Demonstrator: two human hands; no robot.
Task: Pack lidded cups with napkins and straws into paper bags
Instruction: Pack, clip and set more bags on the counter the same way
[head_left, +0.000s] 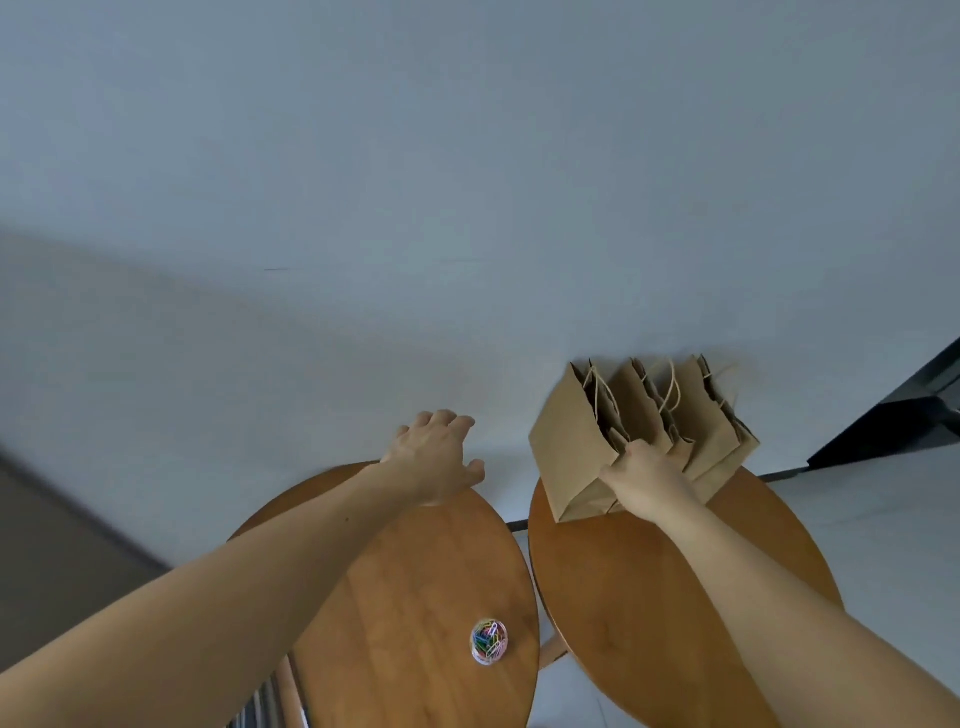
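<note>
Three brown paper bags (571, 447) with twine handles stand upright in a row at the far edge of the right round wooden table (675, 597). My right hand (644, 478) grips the bags between the first and second one, fingers tucked into the folds. My left hand (436, 457) reaches past the far rim of the left round wooden table (415, 597), fingers loosely spread and holding nothing. No cups, napkins or straws are in view.
A small clear tub of coloured paper clips (489, 642) sits on the left table near its right edge. A pale wall fills the background. A dark object (909, 410) stands at the far right. A narrow gap separates the two tables.
</note>
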